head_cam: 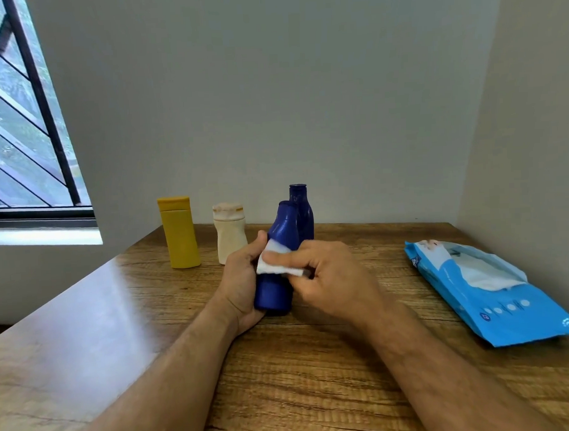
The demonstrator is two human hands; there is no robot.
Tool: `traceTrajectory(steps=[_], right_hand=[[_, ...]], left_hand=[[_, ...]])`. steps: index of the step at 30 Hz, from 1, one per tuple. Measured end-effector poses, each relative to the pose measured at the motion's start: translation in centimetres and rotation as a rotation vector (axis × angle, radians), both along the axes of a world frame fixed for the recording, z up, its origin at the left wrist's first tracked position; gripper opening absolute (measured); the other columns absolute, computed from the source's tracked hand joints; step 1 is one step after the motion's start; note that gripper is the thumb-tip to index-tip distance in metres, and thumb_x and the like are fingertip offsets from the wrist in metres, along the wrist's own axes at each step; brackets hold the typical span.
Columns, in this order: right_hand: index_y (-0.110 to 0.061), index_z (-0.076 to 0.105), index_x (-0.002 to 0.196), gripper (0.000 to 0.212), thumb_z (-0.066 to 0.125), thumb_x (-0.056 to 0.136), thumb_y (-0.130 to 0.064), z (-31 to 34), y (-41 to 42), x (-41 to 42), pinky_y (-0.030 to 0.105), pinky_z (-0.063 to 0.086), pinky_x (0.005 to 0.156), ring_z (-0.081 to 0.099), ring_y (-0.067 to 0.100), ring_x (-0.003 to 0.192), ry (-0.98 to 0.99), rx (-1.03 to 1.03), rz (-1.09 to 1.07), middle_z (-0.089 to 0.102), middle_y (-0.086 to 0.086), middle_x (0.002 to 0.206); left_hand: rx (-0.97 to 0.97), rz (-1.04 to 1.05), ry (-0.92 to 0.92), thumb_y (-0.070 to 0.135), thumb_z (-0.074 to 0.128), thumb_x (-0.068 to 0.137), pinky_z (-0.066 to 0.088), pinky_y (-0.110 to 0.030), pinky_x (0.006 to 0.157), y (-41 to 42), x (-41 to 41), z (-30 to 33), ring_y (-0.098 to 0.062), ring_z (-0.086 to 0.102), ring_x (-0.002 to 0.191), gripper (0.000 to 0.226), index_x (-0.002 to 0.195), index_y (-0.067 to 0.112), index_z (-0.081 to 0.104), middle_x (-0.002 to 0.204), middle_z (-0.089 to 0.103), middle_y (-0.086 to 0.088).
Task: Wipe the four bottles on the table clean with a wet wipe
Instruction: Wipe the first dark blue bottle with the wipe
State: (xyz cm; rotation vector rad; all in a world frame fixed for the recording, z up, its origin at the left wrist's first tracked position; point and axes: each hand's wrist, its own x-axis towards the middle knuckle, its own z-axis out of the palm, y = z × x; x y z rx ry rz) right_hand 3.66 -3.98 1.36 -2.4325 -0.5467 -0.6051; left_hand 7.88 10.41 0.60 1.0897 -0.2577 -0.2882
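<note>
So one blue bottle (276,264) is gripped in the left hand (243,282) above the table (315,360), being rubbed with a wipe (275,264) pinched by the right hand (328,278). Three bottles wait behind, probably not finished yet.

- The left hand (243,279) hides the left flank of the held blue bottle (279,248).
- The white wet wipe (275,261) covers its middle.
- That bottle screens much of the second blue bottle (304,211).
- The right hand's (331,278) fingers (286,257) are partly hidden.
- Print on the wipes packet (489,297) is unreadable.
- The desk (283,378) runs off the bottom edge.
</note>
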Motion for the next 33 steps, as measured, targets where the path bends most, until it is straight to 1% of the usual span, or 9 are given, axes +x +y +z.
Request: traceTrajectory(steps=[3,6,9,13,19,21,24,27,33], right_hand=[[-0.047,0.066,0.115,0.031,0.061,0.092,-0.026,-0.1,0.3,-0.3,0.029,0.055,0.075,0.058,0.007,0.078,0.084,-0.011,0.060,0.063,-0.014,0.088],[-0.041,0.071,0.111,0.029,0.063,0.091,-0.021,0.0,0.4,-0.5,0.026,0.055,0.076,0.059,0.005,0.079,0.104,0.005,0.091,0.064,-0.017,0.087],[-0.043,0.067,0.118,0.033,0.059,0.093,-0.022,-0.1,0.5,-0.2,0.022,0.053,0.076,0.058,0.006,0.077,0.022,0.001,0.029,0.062,-0.014,0.089],[-0.041,0.058,0.130,0.038,0.054,0.096,-0.024,0.1,0.6,0.3,0.015,0.045,0.073,0.053,0.005,0.075,-0.098,-0.003,-0.074,0.057,-0.010,0.087],[-0.040,0.046,0.140,0.044,0.051,0.098,-0.028,0.1,1.1,0.9,0.014,0.042,0.069,0.050,0.005,0.074,-0.123,-0.025,-0.130,0.053,-0.009,0.088],[-0.041,0.052,0.135,0.043,0.054,0.096,-0.026,0.2,0.8,0.8,0.016,0.041,0.068,0.050,0.005,0.073,-0.068,-0.057,-0.063,0.054,-0.011,0.087],[-0.042,0.064,0.123,0.037,0.060,0.092,-0.023,0.3,0.7,0.4,0.014,0.040,0.067,0.052,0.004,0.070,0.017,-0.110,0.041,0.054,-0.018,0.079],[-0.042,0.062,0.125,0.038,0.056,0.093,-0.023,0.3,0.7,0.4,0.016,0.044,0.069,0.052,0.005,0.072,-0.043,-0.122,0.000,0.055,-0.015,0.083],[-0.040,0.047,0.140,0.045,0.050,0.099,-0.023,0.3,0.1,0.8,0.015,0.044,0.069,0.049,0.007,0.075,-0.192,0.015,-0.171,0.052,-0.008,0.088]], left_hand=[[-0.027,0.007,0.045,0.044,0.052,0.092,0.053,-0.045,0.091,0.0,0.2,-0.1,-0.029,0.071,0.089,0.048,0.114,0.005,0.068,0.101,0.072,-0.019],[-0.038,0.021,0.039,0.041,0.048,0.099,0.053,-0.046,0.091,-0.1,0.4,-0.1,-0.029,0.072,0.087,0.044,0.110,0.005,0.069,0.099,0.073,-0.019],[-0.027,0.008,0.019,0.043,0.046,0.099,0.052,-0.046,0.092,-0.1,0.5,-0.2,-0.028,0.071,0.087,0.045,0.108,0.006,0.072,0.097,0.073,-0.017],[-0.010,-0.012,-0.011,0.043,0.045,0.100,0.055,-0.039,0.076,-0.1,0.4,-0.3,-0.023,0.072,0.081,0.045,0.106,0.009,0.074,0.092,0.075,-0.013],[-0.058,0.028,-0.024,0.034,0.049,0.098,0.056,-0.038,0.076,-0.4,0.9,-0.4,-0.021,0.071,0.076,0.043,0.076,0.016,0.081,0.086,0.074,-0.011],[-0.086,0.010,0.002,0.035,0.045,0.102,0.057,-0.039,0.075,-0.5,1.1,-0.4,-0.021,0.072,0.074,0.047,0.081,0.011,0.079,0.084,0.073,-0.013],[-0.096,0.014,0.041,0.040,0.045,0.101,0.055,-0.044,0.087,-0.4,1.3,-0.1,-0.026,0.072,0.081,0.044,0.102,0.006,0.072,0.092,0.073,-0.017],[-0.072,0.021,0.000,0.043,0.047,0.099,0.053,-0.045,0.092,-0.4,1.2,-0.3,-0.026,0.071,0.086,0.045,0.106,0.006,0.072,0.095,0.073,-0.016],[-0.005,0.007,-0.090,0.042,0.040,0.104,0.052,-0.036,0.073,-0.9,0.6,-0.5,-0.019,0.070,0.076,0.050,0.087,0.020,0.082,0.090,0.075,-0.009]])
